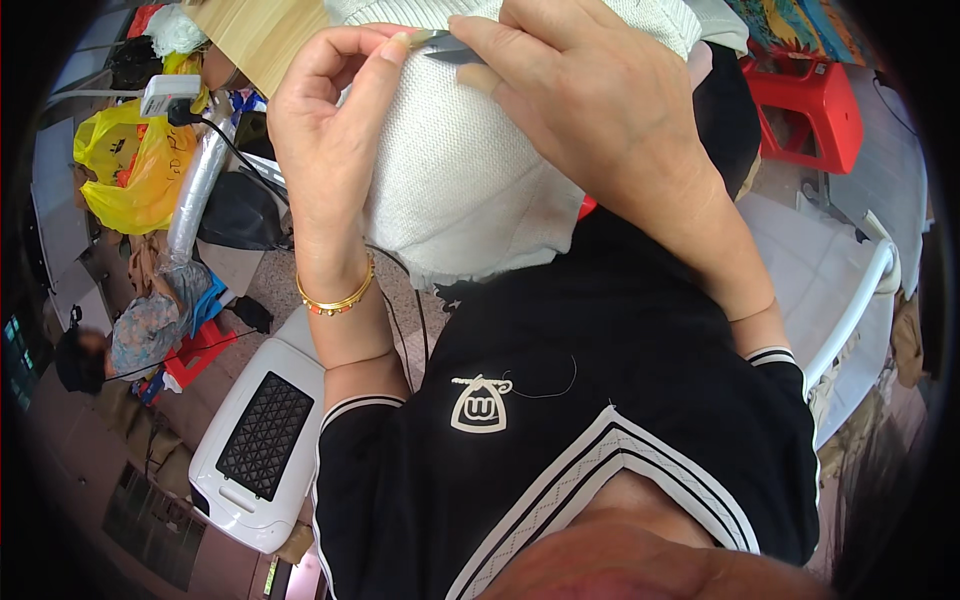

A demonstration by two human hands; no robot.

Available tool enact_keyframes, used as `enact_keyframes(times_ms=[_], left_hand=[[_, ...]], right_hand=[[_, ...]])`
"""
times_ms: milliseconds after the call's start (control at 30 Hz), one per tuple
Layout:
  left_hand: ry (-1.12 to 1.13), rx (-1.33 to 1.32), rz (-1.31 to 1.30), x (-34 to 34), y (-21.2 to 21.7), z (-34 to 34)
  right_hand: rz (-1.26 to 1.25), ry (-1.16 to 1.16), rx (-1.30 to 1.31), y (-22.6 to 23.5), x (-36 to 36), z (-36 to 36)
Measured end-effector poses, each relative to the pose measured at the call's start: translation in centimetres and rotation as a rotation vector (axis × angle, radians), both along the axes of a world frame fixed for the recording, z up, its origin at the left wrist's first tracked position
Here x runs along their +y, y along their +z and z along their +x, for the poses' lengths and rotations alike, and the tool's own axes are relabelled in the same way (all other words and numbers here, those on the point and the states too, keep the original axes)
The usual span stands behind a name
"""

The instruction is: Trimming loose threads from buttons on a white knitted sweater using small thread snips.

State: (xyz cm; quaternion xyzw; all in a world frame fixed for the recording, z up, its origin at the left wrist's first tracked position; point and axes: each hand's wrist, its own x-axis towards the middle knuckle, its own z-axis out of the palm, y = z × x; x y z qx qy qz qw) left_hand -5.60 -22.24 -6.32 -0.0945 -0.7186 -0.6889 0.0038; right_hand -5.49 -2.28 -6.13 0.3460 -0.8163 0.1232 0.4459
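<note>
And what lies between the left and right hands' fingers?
In the head view, a dark grey pointed metal blade lies between the left fingers and right fingers, over the white knitted fabric.

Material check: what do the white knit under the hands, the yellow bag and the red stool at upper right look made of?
White knit: matte yarn, visible stitches; cotton or acrylic unclear. Yellow bag: probably thin plastic film, crinkled, slightly glossy. Red stool: likely moulded plastic, smooth with a soft sheen.

Black shirt [600, 330] bears a white emblem [480, 406]; yellow bag [150, 190], dark handwriting [173, 148].
</note>
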Motion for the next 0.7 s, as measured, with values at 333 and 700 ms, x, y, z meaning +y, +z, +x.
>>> enact_keyframes(times_ms=[333,700], left_hand=[[-0.012,-0.064,0.096,-0.2,0.0,0.3],[0.020,-0.007,0.106,0.0,0.3,0.6]], right_hand=[[-0.010,-0.027,-0.672,4.2,-0.3,1.9],[0.328,-0.092,-0.590,6.1,-0.9,1.9]])
